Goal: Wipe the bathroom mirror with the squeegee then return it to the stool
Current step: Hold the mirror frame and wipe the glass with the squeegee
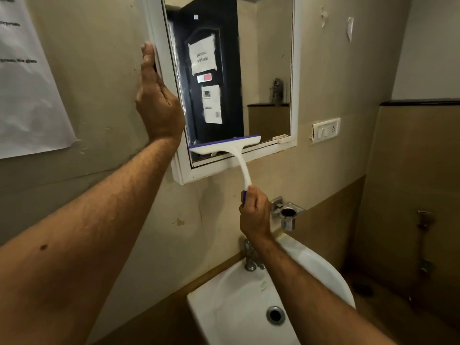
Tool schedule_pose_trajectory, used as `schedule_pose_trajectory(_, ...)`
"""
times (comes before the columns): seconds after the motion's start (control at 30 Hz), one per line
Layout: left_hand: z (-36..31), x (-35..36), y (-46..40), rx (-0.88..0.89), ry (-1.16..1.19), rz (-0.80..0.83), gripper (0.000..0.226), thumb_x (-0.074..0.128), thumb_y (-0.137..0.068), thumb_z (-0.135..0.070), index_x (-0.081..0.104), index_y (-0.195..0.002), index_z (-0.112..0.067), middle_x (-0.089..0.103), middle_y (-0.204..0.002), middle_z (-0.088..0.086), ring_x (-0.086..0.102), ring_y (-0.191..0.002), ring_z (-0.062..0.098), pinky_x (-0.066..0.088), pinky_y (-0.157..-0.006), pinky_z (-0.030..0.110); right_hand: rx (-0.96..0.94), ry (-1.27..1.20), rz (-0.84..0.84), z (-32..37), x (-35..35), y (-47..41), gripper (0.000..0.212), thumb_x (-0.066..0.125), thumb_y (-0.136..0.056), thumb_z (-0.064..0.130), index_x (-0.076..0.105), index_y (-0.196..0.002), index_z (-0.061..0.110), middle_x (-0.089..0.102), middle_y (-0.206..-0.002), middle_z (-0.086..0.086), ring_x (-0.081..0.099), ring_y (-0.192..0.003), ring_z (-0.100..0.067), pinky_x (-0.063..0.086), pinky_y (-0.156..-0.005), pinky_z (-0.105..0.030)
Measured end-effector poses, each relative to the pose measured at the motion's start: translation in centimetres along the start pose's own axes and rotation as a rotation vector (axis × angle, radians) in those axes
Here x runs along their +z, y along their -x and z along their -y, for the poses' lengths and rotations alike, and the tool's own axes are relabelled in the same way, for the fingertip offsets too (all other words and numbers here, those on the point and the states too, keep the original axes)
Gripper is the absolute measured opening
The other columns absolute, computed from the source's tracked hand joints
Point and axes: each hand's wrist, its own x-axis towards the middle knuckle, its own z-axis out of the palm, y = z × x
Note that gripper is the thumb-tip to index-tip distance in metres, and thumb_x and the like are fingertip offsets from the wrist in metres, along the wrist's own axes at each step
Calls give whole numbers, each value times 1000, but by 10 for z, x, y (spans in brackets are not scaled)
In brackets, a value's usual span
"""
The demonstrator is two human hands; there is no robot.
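The white-framed bathroom mirror [266, 70] hangs on the beige wall above the sink. A white squeegee [225, 146] with a blue rubber edge lies with its blade across the bottom of the glass, at the lower left. My right hand [254, 210] grips the end of its handle just below the mirror frame. My left hand [155, 95] rests flat against the frame's left side, fingers straight and pointing up. The stool is out of view.
A white sink [224, 307] with a metal tap [250, 257] sits below the mirror. A chrome cup holder [287, 214] is fixed to the wall right of my right hand. A switch plate [326, 130] is right of the mirror; a paper notice [27, 83] hangs left.
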Motion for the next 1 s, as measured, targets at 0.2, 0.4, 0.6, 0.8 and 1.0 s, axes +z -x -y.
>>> schedule_pose_trajectory(0.2,0,1,-2,-4,12,-12,41,33,-101,-5,43,-140,2,50,-143,14,43,-128,3,34,-106,9,-26,23,6,9,-8,-12,36,32,-92,51,45,-67,29,42,-57,8,39,-53,-11,35,-49,-38)
schedule_pose_trajectory(0.4,2,0,-1,0,-6,-10,41,33,-101,-5,43,-141,1,50,-143,13,42,-126,-2,35,-104,7,6,-10,-6,21,1,-14,35,32,-93,48,46,-69,27,41,-59,3,41,-56,-15,37,-52,-36)
schedule_pose_trajectory(0.6,0,-1,2,6,0,-20,40,34,-101,-4,45,-139,3,51,-141,14,44,-127,2,33,-105,6,46,47,14,-9,-13,11,36,31,-92,53,47,-69,30,44,-59,9,44,-55,-12,43,-52,-46)
schedule_pose_trajectory(0.8,-5,-3,0,-5,-9,-12,40,34,-102,-8,47,-139,-1,53,-141,10,50,-130,19,43,-107,28,29,20,9,17,-12,-9,34,35,-96,42,47,-67,28,43,-58,8,41,-54,-11,38,-52,-41)
schedule_pose_trajectory(1.0,-5,-5,3,-20,-14,8,40,33,-102,-8,46,-140,-3,52,-142,9,49,-131,19,40,-110,24,39,20,26,26,-7,-10,34,35,-99,37,46,-69,29,42,-59,7,40,-54,-9,34,-51,-34)
